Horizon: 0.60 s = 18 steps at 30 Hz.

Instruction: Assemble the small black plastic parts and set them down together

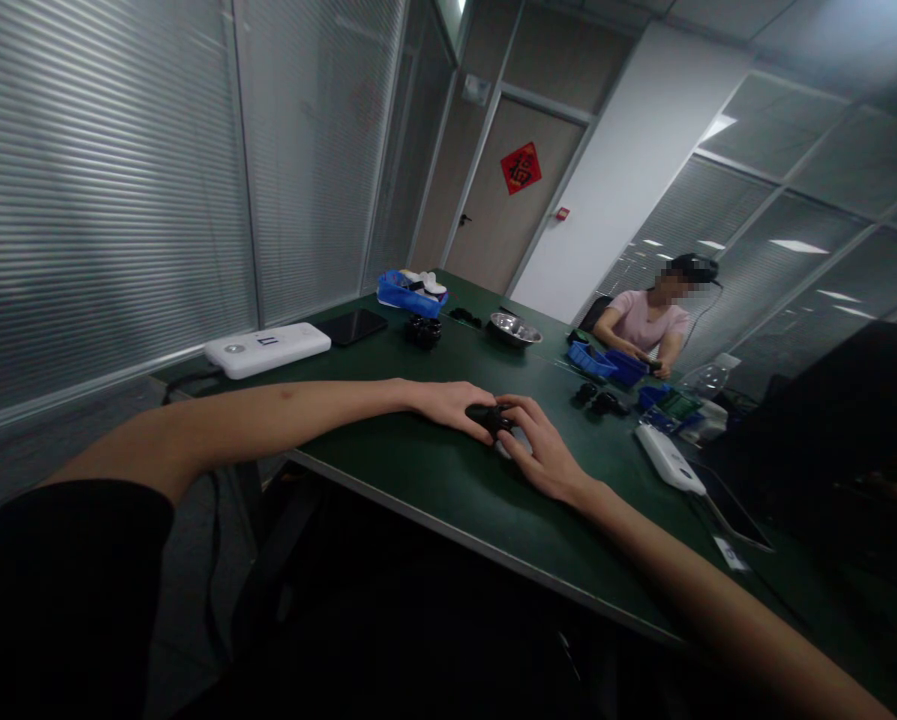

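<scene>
Both of my hands meet over a small black part [488, 415] on the dark green table [433, 480]. My left hand [448, 403] reaches in from the left, its fingers curled onto the part. My right hand [542, 450] comes from the right, fingertips pinching the same part from above. The part is dark and mostly covered, so its shape is unclear.
A white box [266, 349] and a black phone [353, 325] lie at the left edge. A blue tray [410, 291], black parts [423, 331] and a metal bowl [515, 328] sit further back. Another person [647, 322] works at blue bins [605, 362]. A white device [670, 458] lies to the right.
</scene>
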Motion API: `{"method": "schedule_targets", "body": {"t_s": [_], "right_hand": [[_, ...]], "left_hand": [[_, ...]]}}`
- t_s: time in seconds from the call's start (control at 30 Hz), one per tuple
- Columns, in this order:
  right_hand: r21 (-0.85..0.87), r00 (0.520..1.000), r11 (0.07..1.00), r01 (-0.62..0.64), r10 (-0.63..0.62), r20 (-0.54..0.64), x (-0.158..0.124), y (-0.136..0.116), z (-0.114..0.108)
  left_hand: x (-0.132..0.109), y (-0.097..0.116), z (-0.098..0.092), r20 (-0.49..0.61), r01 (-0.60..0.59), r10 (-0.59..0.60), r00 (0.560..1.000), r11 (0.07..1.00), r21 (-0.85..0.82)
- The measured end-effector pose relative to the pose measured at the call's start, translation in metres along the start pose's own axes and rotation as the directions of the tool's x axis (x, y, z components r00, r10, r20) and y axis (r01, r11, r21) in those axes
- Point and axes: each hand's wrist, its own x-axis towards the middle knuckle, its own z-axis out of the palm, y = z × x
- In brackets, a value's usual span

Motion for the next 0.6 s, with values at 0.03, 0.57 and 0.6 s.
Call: {"method": "schedule_targets", "body": {"t_s": [0.03,0.57,0.6], "right_hand": [[-0.002,1.000,1.000,0.001,-0.001,-0.005,0.0002,-0.0002,0.0003],[0.020,1.000,1.000,-0.001,0.001,0.007,-0.0003,0.0014,0.0006],[0.009,1.000,1.000,-0.002,0.002,0.001,-0.0001,0.0012,0.0010]], "left_hand": [[0.0000,-0.0002,0.0001,0.001,-0.003,0.003,1.000,1.000,0.002],[0.0008,0.0014,0.0001,0.001,0.011,-0.011,1.000,1.000,0.019],[0.0009,0.0013,0.0003,0.001,0.010,-0.010,1.000,1.000,0.013]]}}
